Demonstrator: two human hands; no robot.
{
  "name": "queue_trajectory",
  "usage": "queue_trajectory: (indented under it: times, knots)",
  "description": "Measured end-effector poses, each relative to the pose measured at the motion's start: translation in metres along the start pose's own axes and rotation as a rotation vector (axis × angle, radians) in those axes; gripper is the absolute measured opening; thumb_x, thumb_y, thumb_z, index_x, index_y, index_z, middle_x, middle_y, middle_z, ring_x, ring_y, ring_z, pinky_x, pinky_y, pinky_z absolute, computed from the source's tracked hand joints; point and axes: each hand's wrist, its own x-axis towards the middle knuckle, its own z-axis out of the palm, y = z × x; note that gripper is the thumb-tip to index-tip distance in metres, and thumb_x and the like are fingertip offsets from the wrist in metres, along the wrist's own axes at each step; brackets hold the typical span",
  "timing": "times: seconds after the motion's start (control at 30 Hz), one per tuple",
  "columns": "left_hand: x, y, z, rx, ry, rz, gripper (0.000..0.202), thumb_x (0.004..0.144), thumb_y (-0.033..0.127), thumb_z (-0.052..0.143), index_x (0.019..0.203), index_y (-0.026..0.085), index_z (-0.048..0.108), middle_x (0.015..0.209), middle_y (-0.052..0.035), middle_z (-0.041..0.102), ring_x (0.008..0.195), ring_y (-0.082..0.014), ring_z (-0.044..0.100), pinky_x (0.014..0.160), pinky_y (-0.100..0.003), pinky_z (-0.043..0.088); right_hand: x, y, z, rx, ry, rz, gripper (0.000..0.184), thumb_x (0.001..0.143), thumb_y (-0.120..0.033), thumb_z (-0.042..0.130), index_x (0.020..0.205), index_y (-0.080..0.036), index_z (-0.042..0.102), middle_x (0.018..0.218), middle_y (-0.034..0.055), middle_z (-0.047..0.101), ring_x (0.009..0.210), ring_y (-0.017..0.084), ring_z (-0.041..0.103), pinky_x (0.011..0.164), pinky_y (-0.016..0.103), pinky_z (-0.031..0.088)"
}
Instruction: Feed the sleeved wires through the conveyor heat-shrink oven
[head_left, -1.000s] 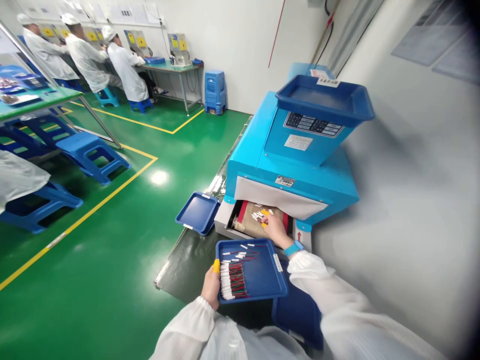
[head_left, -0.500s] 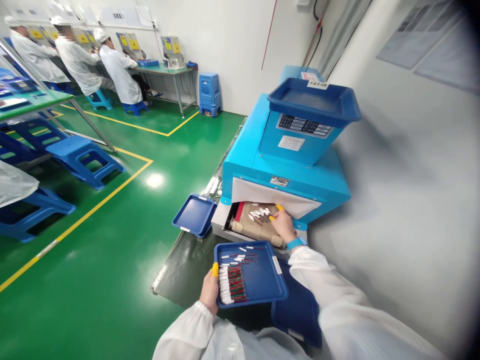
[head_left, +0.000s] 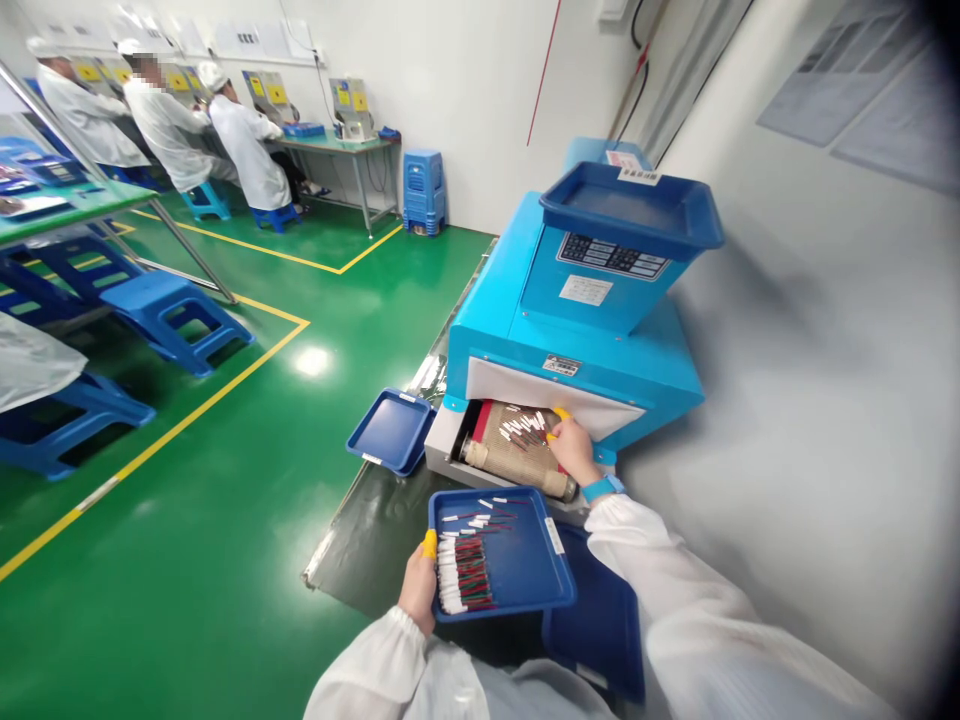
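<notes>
a worker's right hand (head_left: 574, 450) is hovering at the right edge of a mesh belt (head_left: 499, 458), just below and right of the frame's center, where white-ended wires (head_left: 525, 430) are lying in a loose, uneven cluster. the wires are sitting immediately left of that hand's yellow-tipped fingers (head_left: 561, 413), their long axes slanting from upper left to lower right, white ends pointing up and away and dark ends trailing down toward the thumb side. whether the fingers are pinching a wire or only hovering beside one, it is impossible to tell.

the right hand is standing by far the nearer; the left hand (head_left: 418, 585), well apart toward the lower center, is clasping the left rim of a blue tray (head_left: 529, 575), its yellow-tipped thumb pressing over the edge. inside, bundled wires (head_left: 466, 575) are lying crosswise to the frame, white ends facing left. a white flap (head_left: 551, 392) of a blue machine (head_left: 495, 320) is hanging just above the belt.
</notes>
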Motion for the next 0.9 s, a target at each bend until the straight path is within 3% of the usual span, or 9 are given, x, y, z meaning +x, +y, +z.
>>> queue_trajectory:
  times: [0.33,0.43,0.63,0.77,0.9]
  knots:
    - [0.0,0.0,0.003,0.02,-0.002,0.005,0.021,0.079,0.032,0.053,0.085,0.012,0.06,0.078,-0.0106,0.071,0.071,-0.0215,0.067,0.073,-0.037,0.053,-0.027,-0.008,0.015,0.0,-0.221,-0.284,0.005,0.068,-0.014,0.054,0.072,-0.017,0.056,0.069,0.0013,0.059,0.067,0.014,0.054,0.059,0.022,0.034]
    - [0.001,-0.002,0.0,0.001,-0.008,0.001,0.021,0.078,0.032,0.054,0.085,0.013,0.06,0.08,-0.0104,0.071,0.072,-0.0219,0.068,0.074,-0.038,0.053,-0.021,-0.01,0.016,0.045,-0.196,-0.264,0.006,0.068,-0.015,0.054,0.073,-0.017,0.055,0.07,0.0014,0.06,0.067,0.014,0.054,0.058,0.022,0.034]
    - [0.001,-0.006,-0.003,-0.009,0.011,0.013,0.016,0.077,0.029,0.055,0.081,0.014,0.06,0.077,-0.0093,0.071,0.072,-0.0213,0.067,0.075,-0.037,0.052,-0.001,-0.008,0.012,0.053,-0.021,-0.17,0.02,0.068,-0.01,0.048,0.086,-0.015,0.056,0.082,0.0048,0.063,0.074,0.015,0.057,0.066,0.023,0.039]
    - [0.003,-0.007,-0.004,0.003,0.008,0.031,0.022,0.077,0.034,0.056,0.08,0.013,0.06,0.077,-0.0096,0.071,0.072,-0.0207,0.067,0.074,-0.036,0.052,0.003,-0.005,0.012,0.102,-0.069,-0.133,0.021,0.069,-0.01,0.05,0.089,-0.014,0.057,0.087,0.0073,0.064,0.079,0.018,0.058,0.07,0.025,0.041]
    - [0.004,-0.007,-0.003,0.012,-0.001,0.035,0.032,0.074,0.043,0.058,0.081,0.012,0.061,0.078,-0.0102,0.07,0.07,-0.021,0.066,0.072,-0.036,0.052,-0.011,-0.011,0.014,0.214,-0.071,-0.116,0.023,0.068,-0.011,0.051,0.091,-0.014,0.057,0.086,0.006,0.065,0.077,0.016,0.059,0.074,0.026,0.044]
